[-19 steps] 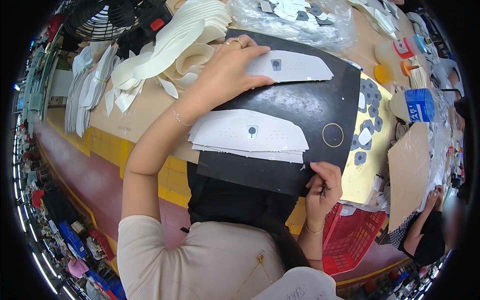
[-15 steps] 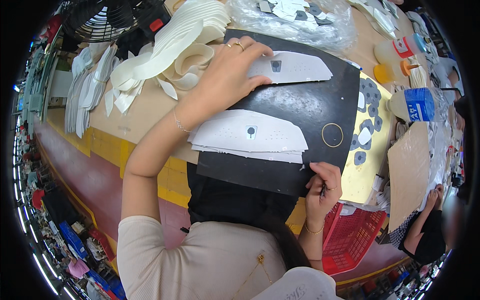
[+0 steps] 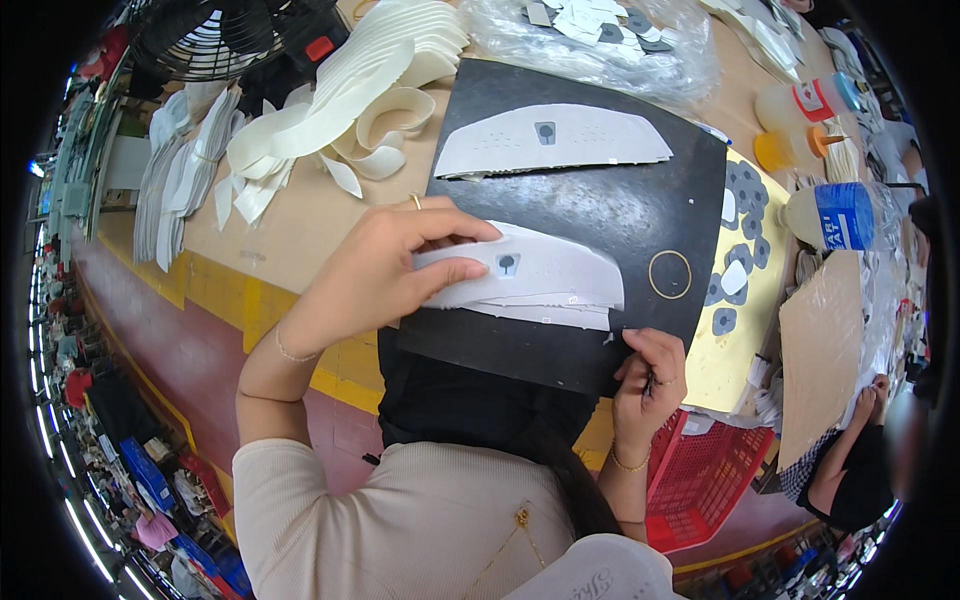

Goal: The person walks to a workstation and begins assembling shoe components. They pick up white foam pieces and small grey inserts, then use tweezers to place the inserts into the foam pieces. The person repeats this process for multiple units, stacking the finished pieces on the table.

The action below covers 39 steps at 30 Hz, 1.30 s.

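Note:
Two piles of white, curved shoe-upper pieces lie on a black mat point(image 3: 650, 215). On the near pile, my left hand point(image 3: 385, 260) grips the left end of the top white piece point(image 3: 560, 265) between thumb and fingers. That piece bears a small grey patch with a dark tree-like shape, and sits askew over the pieces below point(image 3: 560, 316). The far pile point(image 3: 590, 135) has a similar patch on top, and no hand touches it. By the mat's near right edge, my right hand point(image 3: 645, 385) is curled closed; whatever its fingers hold is mostly hidden.
A rubber band point(image 3: 669, 274) lies on the mat. To its right, a yellow sheet point(image 3: 715, 365) carries grey patches. Bottles point(image 3: 845, 215) stand at the right, a red basket point(image 3: 700, 500) below. Cream strips point(image 3: 330, 110) and a fan point(image 3: 215, 40) are at the far left.
My left hand has left the far pile and come nearer, onto the near pile's top piece, which has shifted slightly right. My right hand has barely moved.

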{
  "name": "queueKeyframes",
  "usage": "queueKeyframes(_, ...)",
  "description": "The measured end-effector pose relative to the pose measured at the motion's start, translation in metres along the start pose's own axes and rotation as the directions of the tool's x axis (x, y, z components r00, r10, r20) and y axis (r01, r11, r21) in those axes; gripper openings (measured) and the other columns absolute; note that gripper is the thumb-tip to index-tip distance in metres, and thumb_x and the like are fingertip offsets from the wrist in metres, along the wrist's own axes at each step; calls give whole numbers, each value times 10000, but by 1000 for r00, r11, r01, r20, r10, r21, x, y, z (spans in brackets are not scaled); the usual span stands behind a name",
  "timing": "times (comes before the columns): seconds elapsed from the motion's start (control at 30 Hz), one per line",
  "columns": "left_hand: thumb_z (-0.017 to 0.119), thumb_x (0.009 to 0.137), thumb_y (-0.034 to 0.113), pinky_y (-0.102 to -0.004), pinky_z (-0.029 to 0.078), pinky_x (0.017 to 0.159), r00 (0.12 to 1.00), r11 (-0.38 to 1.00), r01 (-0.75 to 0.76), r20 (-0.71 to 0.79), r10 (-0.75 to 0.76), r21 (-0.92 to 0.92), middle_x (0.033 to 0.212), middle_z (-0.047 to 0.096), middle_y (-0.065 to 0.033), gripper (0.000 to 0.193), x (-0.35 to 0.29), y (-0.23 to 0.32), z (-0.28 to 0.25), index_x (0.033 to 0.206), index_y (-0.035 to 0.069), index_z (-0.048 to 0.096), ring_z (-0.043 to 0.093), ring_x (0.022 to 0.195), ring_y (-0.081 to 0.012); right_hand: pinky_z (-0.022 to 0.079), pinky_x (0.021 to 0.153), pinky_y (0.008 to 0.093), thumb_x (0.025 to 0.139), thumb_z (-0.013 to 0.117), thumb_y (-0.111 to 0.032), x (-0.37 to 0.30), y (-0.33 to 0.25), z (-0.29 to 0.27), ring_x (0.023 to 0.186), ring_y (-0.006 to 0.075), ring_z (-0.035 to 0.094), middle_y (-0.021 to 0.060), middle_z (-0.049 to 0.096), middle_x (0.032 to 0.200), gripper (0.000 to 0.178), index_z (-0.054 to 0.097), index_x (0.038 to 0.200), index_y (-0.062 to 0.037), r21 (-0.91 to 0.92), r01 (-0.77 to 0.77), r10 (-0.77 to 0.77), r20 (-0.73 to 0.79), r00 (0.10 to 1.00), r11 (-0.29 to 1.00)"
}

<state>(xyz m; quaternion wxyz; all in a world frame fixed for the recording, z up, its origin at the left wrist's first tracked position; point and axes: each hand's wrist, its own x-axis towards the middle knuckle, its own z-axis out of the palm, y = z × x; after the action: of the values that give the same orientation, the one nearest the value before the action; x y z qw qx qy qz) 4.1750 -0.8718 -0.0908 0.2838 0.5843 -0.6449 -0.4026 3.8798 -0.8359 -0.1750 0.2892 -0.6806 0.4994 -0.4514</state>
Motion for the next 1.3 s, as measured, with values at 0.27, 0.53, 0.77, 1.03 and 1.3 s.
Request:
queueKeyframes(0.27, 777, 813, 321, -369, 466, 932, 966, 936, -107, -189, 179, 337, 1155, 587, -146, 504, 58, -23, -2, 1213, 33, 670, 575, 1045, -302, 388, 498, 210, 719, 471, 234, 0, 0, 2, 556, 89, 502, 123, 630, 951, 440, 705, 1012, 5, 26, -4, 4, -6, 1000, 1000)
queueKeyframes(0.53, 799, 776, 340, -398, 432, 978, 953, 875, -127, -189, 239, 467, 1154, 599, -155, 591, 97, -45, 16, 1263, 40, 651, 543, 1098, -314, 382, 496, 208, 725, 469, 238, 0, 1, 1, 559, 82, 501, 124, 629, 953, 439, 703, 1017, 9, 5, -3, 3, 2, 1000, 1000)
queueKeyframes(0.77, 799, 776, 244, -403, 424, 978, 933, 875, -166, -215, 288, 454, 1106, 625, -121, 436, 95, -40, 18, 1147, 58, 667, 565, 1073, -314, 387, 502, 209, 728, 464, 238, 0, -1, 0, 568, 81, 501, 122, 630, 955, 438, 700, 1021, 15, 13, 1, -1, 11, 1000, 1000)
queueKeyframes(1.03, 754, 797, 94, -330, 518, 796, 974, 976, -169, -127, 186, 136, 936, 707, -111, 311, 98, -17, 14, 1091, 44, 667, 672, 839, -246, 456, 532, 205, 928, 569, 44, 0, 0, -3, 595, 90, 522, 147, 570, 1164, 208, 681, 1102, 23, 282, -147, 173, -71, 982, 948)
queueKeyframes(1.3, 726, 816, 3, -248, 520, 752, 935, 932, -42, 315, 164, -361, 900, 691, -34, 297, 39, 55, 17, 1106, 21, 669, 630, 836, -90, 413, 550, 211, 768, 830, -197, 65, -59, -49, 758, 77, 567, 105, 566, 1324, 581, 636, 1297, -57, -9, -59, 60, 119, 991, 998)
